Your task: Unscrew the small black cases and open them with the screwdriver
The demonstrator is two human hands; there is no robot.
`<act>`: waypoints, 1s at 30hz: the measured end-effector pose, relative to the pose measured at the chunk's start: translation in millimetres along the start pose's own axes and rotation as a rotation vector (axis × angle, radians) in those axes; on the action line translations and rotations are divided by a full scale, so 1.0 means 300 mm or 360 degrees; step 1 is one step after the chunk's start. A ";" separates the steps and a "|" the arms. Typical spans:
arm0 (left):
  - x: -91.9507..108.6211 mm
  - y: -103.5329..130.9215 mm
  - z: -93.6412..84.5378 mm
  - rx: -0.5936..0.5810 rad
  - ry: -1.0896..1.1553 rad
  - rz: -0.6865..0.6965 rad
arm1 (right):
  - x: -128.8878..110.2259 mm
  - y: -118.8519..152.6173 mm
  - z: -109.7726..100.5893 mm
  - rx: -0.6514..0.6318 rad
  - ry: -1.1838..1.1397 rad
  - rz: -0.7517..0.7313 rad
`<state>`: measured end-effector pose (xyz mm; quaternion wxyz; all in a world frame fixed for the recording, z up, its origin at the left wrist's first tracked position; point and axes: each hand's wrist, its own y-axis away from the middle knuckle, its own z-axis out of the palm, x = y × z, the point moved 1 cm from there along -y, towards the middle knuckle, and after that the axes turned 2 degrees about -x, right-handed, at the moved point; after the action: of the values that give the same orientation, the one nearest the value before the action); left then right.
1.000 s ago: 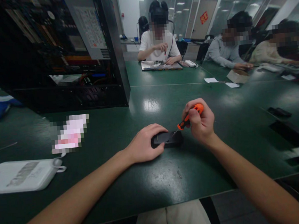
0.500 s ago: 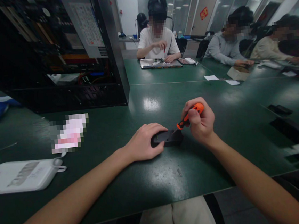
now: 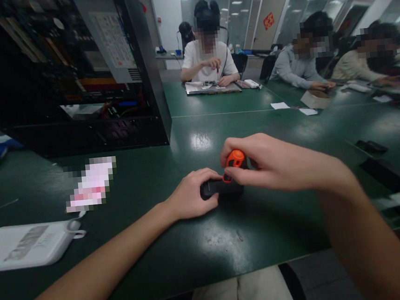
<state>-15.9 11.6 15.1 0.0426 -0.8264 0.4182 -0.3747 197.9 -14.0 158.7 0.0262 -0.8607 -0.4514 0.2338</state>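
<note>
A glossy dark-green tabletop (image 3: 263, 231) spreads before the person, with a smooth white, round-cornered slab (image 3: 29, 246), looped at one corner, lying at left. Farther in, the left hand (image 3: 193, 196) wraps the left end of an oblong, dark, matte-looking black block (image 3: 229, 189) lying flat on the tabletop. The right hand (image 3: 262, 163) grips a bulbous orange-and-black screwdriver handle (image 3: 236, 158) above the block's right part; its tip is hidden. Beyond stands an open, boxy black computer case (image 3: 154, 79); farthest, a person in a white shirt (image 3: 191, 55) sits working.
</note>
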 end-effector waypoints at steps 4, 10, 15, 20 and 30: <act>-0.002 0.000 0.001 0.0037 0.0035 0.0026 | -0.071 -0.043 -0.042 -0.0194 0.0242 -0.0045; -0.004 -0.004 0.001 0.0068 0.0095 0.0017 | -0.084 -0.091 -0.001 -0.0242 0.0428 -0.0109; -0.004 0.000 0.001 0.0041 0.0060 -0.0023 | -0.056 -0.103 0.013 -0.0072 0.0375 -0.0102; 0.000 0.002 -0.002 0.0016 0.0100 -0.0012 | -0.043 -0.087 -0.003 -0.0130 0.0247 -0.0109; -0.004 0.007 -0.005 0.0020 0.0104 -0.0014 | -0.098 -0.106 -0.020 -0.0431 0.0336 -0.0043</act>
<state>-18.8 11.6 14.7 0.0325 -0.8153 0.4132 -0.4043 161.9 -17.5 183.5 -0.0394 -0.8699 -0.4852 0.0789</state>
